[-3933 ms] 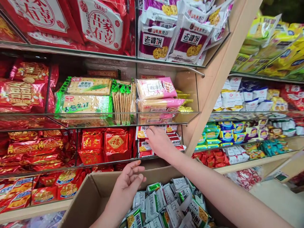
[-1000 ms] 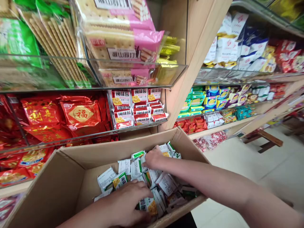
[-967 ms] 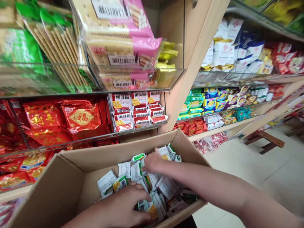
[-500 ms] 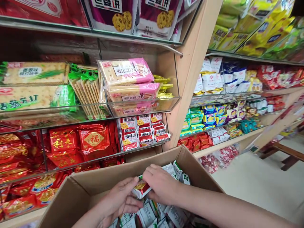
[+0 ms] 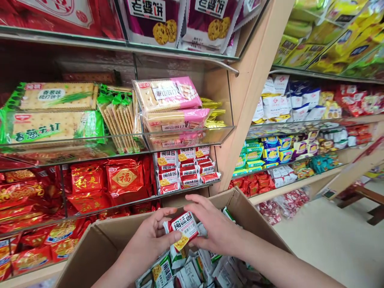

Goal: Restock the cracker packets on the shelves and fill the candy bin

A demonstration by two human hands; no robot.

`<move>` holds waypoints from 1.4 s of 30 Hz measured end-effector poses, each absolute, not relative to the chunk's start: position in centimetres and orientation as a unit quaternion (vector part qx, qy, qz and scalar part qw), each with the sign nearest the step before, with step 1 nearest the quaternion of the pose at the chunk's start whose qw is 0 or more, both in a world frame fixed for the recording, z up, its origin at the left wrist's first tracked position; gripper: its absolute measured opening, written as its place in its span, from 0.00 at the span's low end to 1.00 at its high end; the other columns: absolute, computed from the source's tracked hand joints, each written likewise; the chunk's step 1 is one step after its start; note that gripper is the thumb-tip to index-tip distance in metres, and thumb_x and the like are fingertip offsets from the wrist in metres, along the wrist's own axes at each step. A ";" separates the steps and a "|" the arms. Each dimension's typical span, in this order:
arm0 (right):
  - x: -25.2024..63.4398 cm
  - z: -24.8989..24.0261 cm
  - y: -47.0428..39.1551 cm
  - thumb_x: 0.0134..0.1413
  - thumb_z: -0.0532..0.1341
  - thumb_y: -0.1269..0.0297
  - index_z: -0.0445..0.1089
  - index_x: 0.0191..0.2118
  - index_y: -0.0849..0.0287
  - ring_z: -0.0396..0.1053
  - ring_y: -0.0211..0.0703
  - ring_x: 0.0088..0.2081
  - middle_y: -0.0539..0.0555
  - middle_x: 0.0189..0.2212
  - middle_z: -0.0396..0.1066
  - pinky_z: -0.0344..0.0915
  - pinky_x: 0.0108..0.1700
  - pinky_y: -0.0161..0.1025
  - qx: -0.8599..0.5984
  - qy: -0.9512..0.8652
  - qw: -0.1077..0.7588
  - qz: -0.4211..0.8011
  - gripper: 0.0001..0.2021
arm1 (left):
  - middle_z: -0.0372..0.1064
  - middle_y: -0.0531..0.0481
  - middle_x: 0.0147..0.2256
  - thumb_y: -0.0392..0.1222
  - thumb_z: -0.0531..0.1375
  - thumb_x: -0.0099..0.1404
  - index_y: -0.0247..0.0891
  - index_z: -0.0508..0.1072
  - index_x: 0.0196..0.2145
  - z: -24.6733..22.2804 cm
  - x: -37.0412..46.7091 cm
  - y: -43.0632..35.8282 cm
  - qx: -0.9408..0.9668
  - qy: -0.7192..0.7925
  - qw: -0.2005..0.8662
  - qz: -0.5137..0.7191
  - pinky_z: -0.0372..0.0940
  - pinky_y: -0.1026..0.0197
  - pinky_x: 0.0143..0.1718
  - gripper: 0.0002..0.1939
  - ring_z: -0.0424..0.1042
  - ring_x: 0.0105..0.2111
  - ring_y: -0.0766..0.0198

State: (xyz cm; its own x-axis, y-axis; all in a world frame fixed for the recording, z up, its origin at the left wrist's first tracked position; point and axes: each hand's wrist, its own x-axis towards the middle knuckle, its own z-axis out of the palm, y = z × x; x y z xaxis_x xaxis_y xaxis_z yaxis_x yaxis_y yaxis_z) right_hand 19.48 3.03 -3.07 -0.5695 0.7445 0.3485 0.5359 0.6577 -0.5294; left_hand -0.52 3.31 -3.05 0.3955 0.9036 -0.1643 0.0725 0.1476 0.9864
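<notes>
A small red and white snack packet [image 5: 183, 229] is held face up above an open cardboard box [image 5: 111, 236]. My left hand [image 5: 153, 236] grips its left side, thumb on the front and fingers behind. At its right edge is my right hand [image 5: 210, 226], with the thumb near the lower corner and the fingers apart above the packet. Below, white and green packets [image 5: 162, 272] lie loosely in the box, partly hidden by my hands and forearms.
Beyond the box, a low shelf holds matching red and white packets [image 5: 188, 172]. Red bags [image 5: 124, 178] lie left of them, with crackers [image 5: 171, 94] above. A wooden post [image 5: 246, 88] divides the shelving. A wooden stool [image 5: 369, 196] stands at the right.
The packet has come up into full view, its front now showing. My right hand has loosened and spread its fingers, while my left hand has closed on the packet. The view has shifted slightly.
</notes>
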 end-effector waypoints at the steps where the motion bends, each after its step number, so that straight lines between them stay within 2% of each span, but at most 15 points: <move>1: 19.4 -2.8 2.9 0.42 0.63 0.67 0.57 0.53 0.60 0.50 0.48 0.56 0.59 0.57 0.52 0.53 0.56 0.44 -0.352 -0.884 0.269 0.149 0.29 | 0.73 0.53 0.33 0.44 0.65 0.51 0.39 0.63 0.45 -3.1 -0.4 3.2 0.567 0.440 0.612 0.333 0.65 0.61 0.35 0.25 0.70 0.32 0.64; 4: 19.7 -1.7 2.5 0.45 0.59 0.66 0.57 0.54 0.63 0.52 0.49 0.53 0.58 0.51 0.61 0.53 0.54 0.47 -0.311 -0.920 0.234 0.051 0.27 | 0.73 0.51 0.37 0.45 0.64 0.52 0.40 0.62 0.47 -3.0 -0.2 2.9 0.595 0.446 0.578 0.334 0.67 0.61 0.38 0.25 0.71 0.36 0.63; 7: 21.1 -0.2 2.9 0.49 0.57 0.62 0.59 0.52 0.65 0.56 0.50 0.48 0.59 0.46 0.65 0.55 0.50 0.48 -0.326 -0.908 0.256 -0.051 0.24 | 0.71 0.47 0.45 0.49 0.57 0.59 0.41 0.61 0.49 -2.3 -0.4 3.0 0.640 0.445 0.502 0.375 0.67 0.58 0.43 0.21 0.71 0.42 0.61; 9: 22.6 1.0 3.7 0.50 0.57 0.61 0.61 0.50 0.66 0.56 0.49 0.46 0.60 0.44 0.66 0.55 0.49 0.48 -0.376 -0.871 0.294 -0.120 0.22 | 0.69 0.47 0.48 0.49 0.52 0.62 0.42 0.63 0.48 -1.2 -0.6 3.6 0.711 0.454 0.366 0.394 0.65 0.56 0.47 0.18 0.68 0.46 0.60; 11: 24.0 2.1 5.0 0.51 0.56 0.61 0.62 0.49 0.68 0.57 0.50 0.45 0.61 0.42 0.67 0.56 0.48 0.48 -0.451 -0.818 0.306 -0.183 0.21 | 0.66 0.47 0.51 0.46 0.51 0.64 0.42 0.66 0.49 0.2 -0.5 4.8 0.801 0.435 0.169 0.374 0.60 0.53 0.53 0.16 0.64 0.51 0.59; 14: 24.8 3.0 7.4 0.52 0.56 0.59 0.63 0.50 0.72 0.57 0.54 0.44 0.64 0.42 0.67 0.57 0.45 0.49 -0.537 -0.760 0.258 -0.261 0.23 | 0.61 0.43 0.56 0.43 0.49 0.65 0.36 0.66 0.51 2.2 0.6 7.6 0.879 0.375 -0.082 0.283 0.52 0.49 0.58 0.19 0.57 0.57 0.55; 17: 23.8 3.2 9.5 0.53 0.56 0.64 0.60 0.53 0.74 0.57 0.55 0.44 0.66 0.45 0.65 0.57 0.42 0.47 -0.558 -0.747 0.192 -0.308 0.24 | 0.55 0.41 0.59 0.43 0.46 0.66 0.32 0.63 0.54 3.4 2.5 10.4 0.883 0.384 -0.204 0.178 0.50 0.46 0.58 0.22 0.53 0.58 0.50; 22: 21.5 3.0 11.3 0.57 0.47 0.73 0.58 0.54 0.75 0.59 0.51 0.39 0.66 0.41 0.65 0.57 0.37 0.43 -0.586 -0.716 0.144 -0.353 0.19 | 0.58 0.41 0.57 0.46 0.47 0.65 0.33 0.61 0.55 3.5 4.8 13.0 0.868 0.407 -0.241 0.149 0.51 0.43 0.56 0.23 0.56 0.56 0.47; 28: 21.3 2.3 13.0 0.58 0.43 0.76 0.56 0.54 0.76 0.61 0.48 0.37 0.68 0.39 0.64 0.58 0.35 0.42 -0.588 -0.709 0.125 -0.368 0.19 | 0.56 0.41 0.58 0.51 0.47 0.65 0.33 0.62 0.55 3.1 4.9 13.5 0.859 0.426 -0.254 0.127 0.50 0.43 0.55 0.26 0.54 0.56 0.46; 32: 21.1 3.1 13.9 0.57 0.42 0.77 0.64 0.45 0.74 0.65 0.51 0.37 0.67 0.35 0.66 0.60 0.34 0.42 -0.594 -0.725 0.087 -0.338 0.17 | 0.56 0.43 0.58 0.52 0.45 0.65 0.41 0.60 0.56 3.4 5.2 13.4 0.857 0.430 -0.260 0.116 0.53 0.43 0.51 0.25 0.56 0.53 0.47; 35: 20.7 4.0 13.9 0.57 0.43 0.77 0.66 0.41 0.72 0.66 0.51 0.36 0.67 0.33 0.67 0.61 0.33 0.42 -0.614 -0.727 0.072 -0.297 0.16 | 0.59 0.41 0.55 0.55 0.45 0.64 0.45 0.59 0.57 3.7 5.9 13.5 0.850 0.443 -0.262 0.112 0.55 0.41 0.47 0.26 0.59 0.50 0.45; 38: 20.5 4.0 13.3 0.58 0.43 0.76 0.63 0.46 0.73 0.67 0.49 0.36 0.68 0.36 0.67 0.63 0.33 0.40 -0.618 -0.726 0.083 -0.290 0.16 | 0.61 0.39 0.52 0.57 0.45 0.63 0.45 0.60 0.56 4.0 6.8 13.6 0.843 0.459 -0.259 0.110 0.55 0.40 0.45 0.27 0.59 0.48 0.44; 42: 20.8 3.1 12.6 0.58 0.46 0.73 0.59 0.54 0.74 0.65 0.51 0.42 0.72 0.49 0.62 0.65 0.38 0.42 -0.584 -0.754 0.086 -0.288 0.19 | 0.60 0.38 0.52 0.56 0.46 0.63 0.46 0.61 0.55 4.2 7.5 14.0 0.839 0.471 -0.250 0.107 0.55 0.39 0.44 0.26 0.59 0.49 0.43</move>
State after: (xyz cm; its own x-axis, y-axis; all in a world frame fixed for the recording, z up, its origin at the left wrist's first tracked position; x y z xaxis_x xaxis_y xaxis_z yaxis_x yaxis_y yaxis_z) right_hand 20.80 12.59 3.12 -0.3031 0.8312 0.4660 0.9304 0.1524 0.3334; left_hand 7.55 13.99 4.22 0.5342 0.7368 0.4144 0.8435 -0.4320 -0.3192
